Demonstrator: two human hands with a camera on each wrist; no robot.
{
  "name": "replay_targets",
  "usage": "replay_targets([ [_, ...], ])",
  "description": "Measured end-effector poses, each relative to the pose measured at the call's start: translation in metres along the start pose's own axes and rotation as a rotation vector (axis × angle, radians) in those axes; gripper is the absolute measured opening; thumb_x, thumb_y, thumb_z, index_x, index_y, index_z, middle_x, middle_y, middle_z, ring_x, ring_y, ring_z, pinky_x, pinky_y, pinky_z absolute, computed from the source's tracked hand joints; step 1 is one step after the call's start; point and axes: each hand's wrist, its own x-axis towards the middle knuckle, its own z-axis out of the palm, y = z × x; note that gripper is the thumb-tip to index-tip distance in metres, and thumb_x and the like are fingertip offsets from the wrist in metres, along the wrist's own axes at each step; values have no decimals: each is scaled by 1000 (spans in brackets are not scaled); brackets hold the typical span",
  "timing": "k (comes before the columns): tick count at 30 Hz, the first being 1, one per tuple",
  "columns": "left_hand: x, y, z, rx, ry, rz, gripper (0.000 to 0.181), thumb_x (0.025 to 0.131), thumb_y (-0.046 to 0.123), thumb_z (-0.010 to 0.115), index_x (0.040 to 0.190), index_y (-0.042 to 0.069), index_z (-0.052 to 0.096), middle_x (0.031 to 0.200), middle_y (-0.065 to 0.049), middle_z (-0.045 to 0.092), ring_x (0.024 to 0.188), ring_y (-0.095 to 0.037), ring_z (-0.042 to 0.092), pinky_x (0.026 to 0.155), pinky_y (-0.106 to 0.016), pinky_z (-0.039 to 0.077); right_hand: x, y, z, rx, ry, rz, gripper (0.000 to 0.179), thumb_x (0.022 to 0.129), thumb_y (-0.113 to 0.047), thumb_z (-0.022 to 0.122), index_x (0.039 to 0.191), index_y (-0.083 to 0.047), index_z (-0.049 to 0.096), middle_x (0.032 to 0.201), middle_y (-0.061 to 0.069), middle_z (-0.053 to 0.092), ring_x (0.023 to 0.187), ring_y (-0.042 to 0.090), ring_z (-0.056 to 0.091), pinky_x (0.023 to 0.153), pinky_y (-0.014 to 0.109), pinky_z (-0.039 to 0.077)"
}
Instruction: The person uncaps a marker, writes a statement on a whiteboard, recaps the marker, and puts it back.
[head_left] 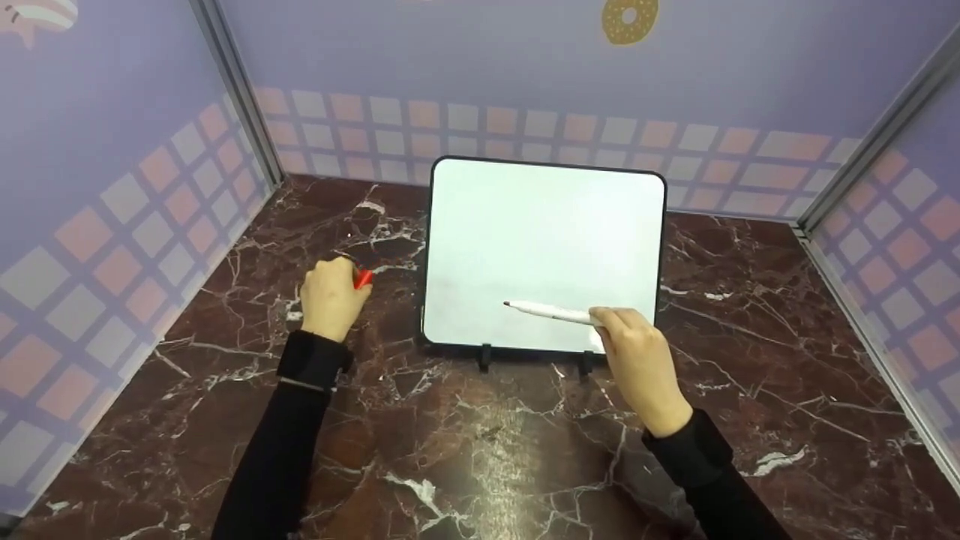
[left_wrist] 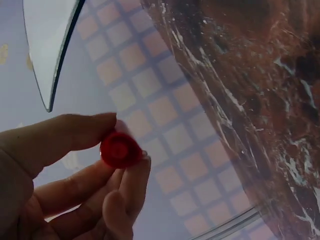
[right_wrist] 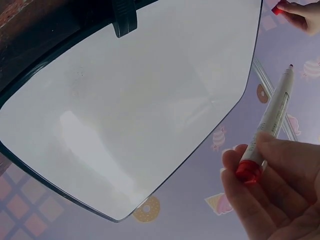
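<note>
My right hand (head_left: 637, 360) pinches a white marker (head_left: 551, 310) near its red end (right_wrist: 248, 171). The uncapped dark tip points left, in front of the lower part of a whiteboard (head_left: 544, 240). Over the table to the left of the board, my left hand (head_left: 330, 300) holds a red marker cap (head_left: 363, 279). In the left wrist view, the cap (left_wrist: 120, 150) sits between thumb and fingertips, its round end toward the camera. The board face shows no clear writing, only faint smudges and glare.
The whiteboard leans upright on a stand with two black front clips (head_left: 485, 358). Under it lies a dark red marbled table (head_left: 390, 450). Patterned purple panels (head_left: 465, 60) close off the back and both sides, joined by metal posts (head_left: 240, 90) at the corners.
</note>
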Motion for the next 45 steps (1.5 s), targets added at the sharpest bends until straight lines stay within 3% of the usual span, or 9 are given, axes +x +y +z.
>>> replay_targets([
  [7,1,-8,9,64,-83,-28,26,76,11,84,84,-7,68,88,-29,71,83,-52,68,68,-59,56,1,0,-1,-6,0,-2,14,83,2,74,97,3,71,86,18,70,78,32,70,68,40,61],
  [14,4,-15,19,100,-146,-73,22,77,9,83,83,-5,67,93,-29,71,88,-51,68,68,-59,57,0,-1,-3,10,-11,11,14,84,2,73,97,3,70,87,18,71,80,32,70,68,41,61],
  [28,3,-21,37,103,-202,-80,30,70,6,87,90,-8,70,99,-32,70,91,-52,67,72,-61,58,0,1,-1,15,-6,8,12,83,2,73,94,2,71,85,17,70,78,32,70,69,41,61],
  [36,4,-23,38,115,-252,-96,38,67,16,92,86,-7,69,97,-31,70,91,-51,68,74,-58,59,0,1,-1,13,-17,13,12,83,2,74,95,2,71,86,17,70,79,32,70,69,41,61],
  [39,4,-17,31,126,-223,-81,40,70,20,91,89,-8,69,97,-31,70,90,-51,68,72,-58,59,0,2,-1,7,-22,5,13,83,2,74,95,2,71,86,17,70,79,31,70,70,40,61],
  [41,2,-7,21,125,-160,-54,38,75,21,88,90,-8,70,95,-31,71,87,-50,68,69,-57,58,0,2,-1,5,-18,-5,14,82,3,74,96,2,71,87,16,70,80,31,70,70,40,61],
  [43,-1,7,9,121,-78,-8,35,80,21,83,91,-9,70,92,-30,71,82,-48,70,66,-56,59,0,3,0,9,-9,-11,14,82,3,74,95,2,70,87,16,70,80,31,70,70,40,61],
  [45,-7,26,-4,102,0,80,33,86,21,78,97,-9,70,95,-29,72,80,-45,71,65,-52,60,-1,3,1,16,-1,-16,14,82,4,74,95,2,70,86,16,70,80,31,69,70,40,61],
])
